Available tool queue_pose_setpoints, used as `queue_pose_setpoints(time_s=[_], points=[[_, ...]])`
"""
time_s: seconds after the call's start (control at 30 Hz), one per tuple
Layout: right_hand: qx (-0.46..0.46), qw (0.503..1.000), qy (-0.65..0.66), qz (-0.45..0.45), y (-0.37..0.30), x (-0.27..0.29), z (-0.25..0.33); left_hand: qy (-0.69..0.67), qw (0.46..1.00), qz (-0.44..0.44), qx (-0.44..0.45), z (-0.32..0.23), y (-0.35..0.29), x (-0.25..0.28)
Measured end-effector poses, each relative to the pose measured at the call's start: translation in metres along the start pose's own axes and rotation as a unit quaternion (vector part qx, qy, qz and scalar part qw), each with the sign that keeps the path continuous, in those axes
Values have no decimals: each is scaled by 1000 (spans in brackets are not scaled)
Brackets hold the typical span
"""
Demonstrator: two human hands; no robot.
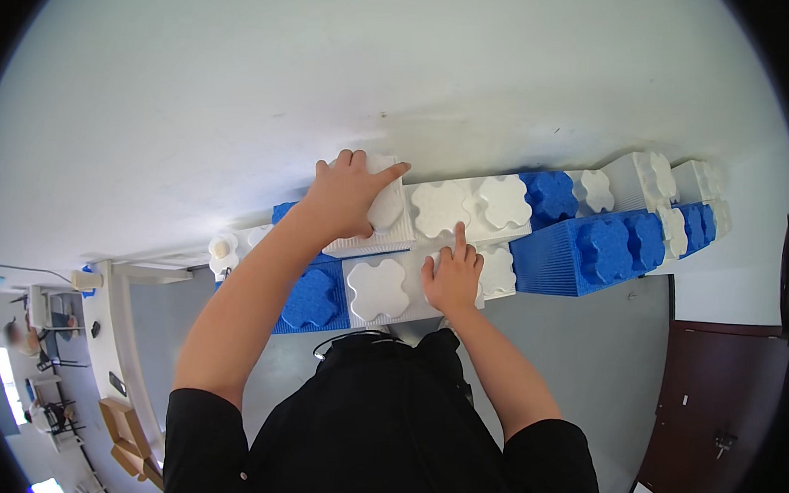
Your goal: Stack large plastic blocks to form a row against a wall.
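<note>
My left hand (348,195) spans the top of a white toy building block (394,213) with a rounded stud. Its fingers spread over the far side and the thumb lies at the near side, gripping the block. This block stands higher than its neighbours, over a blue ribbed one. My right hand (455,276) rests against the white blocks just to the right, index finger stretched onto a white stud (441,210) and the other fingers partly bent. Nothing is held in it. Below my left forearm sit a blue block (311,300) and a white one (379,290).
The row of blue and white blocks runs along a pale wall (333,65). Further right are a large blue block (572,254) and several white ones. A brown door (716,415) stands at the right. An opened cardboard box (130,438) lies at the lower left; people sit beyond.
</note>
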State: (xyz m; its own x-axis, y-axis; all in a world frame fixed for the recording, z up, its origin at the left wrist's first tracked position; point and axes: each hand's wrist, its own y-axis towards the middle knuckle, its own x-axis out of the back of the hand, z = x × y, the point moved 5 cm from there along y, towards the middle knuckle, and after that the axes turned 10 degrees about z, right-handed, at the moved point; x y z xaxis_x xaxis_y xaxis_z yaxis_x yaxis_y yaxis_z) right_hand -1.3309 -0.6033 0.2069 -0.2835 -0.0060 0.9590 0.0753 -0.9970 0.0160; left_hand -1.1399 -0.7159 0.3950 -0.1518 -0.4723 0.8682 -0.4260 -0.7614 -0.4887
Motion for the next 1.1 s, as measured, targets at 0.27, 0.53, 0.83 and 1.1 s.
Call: queue_pose_setpoints(time_s=[0.27,0.53,0.83,1.1], points=[[7,1000,2,-8,1,0,1,-43,999,20,-20,17,5,11],[10,1000,2,-15,0,0,0,-42,999,3,-6,15,-2,11],[15,999,-16,-28,0,-1,0,-16,1000,5,2,3,-11,14],[17,999,-9,-28,0,0,0,-50,999,8,-10,21,-6,17]])
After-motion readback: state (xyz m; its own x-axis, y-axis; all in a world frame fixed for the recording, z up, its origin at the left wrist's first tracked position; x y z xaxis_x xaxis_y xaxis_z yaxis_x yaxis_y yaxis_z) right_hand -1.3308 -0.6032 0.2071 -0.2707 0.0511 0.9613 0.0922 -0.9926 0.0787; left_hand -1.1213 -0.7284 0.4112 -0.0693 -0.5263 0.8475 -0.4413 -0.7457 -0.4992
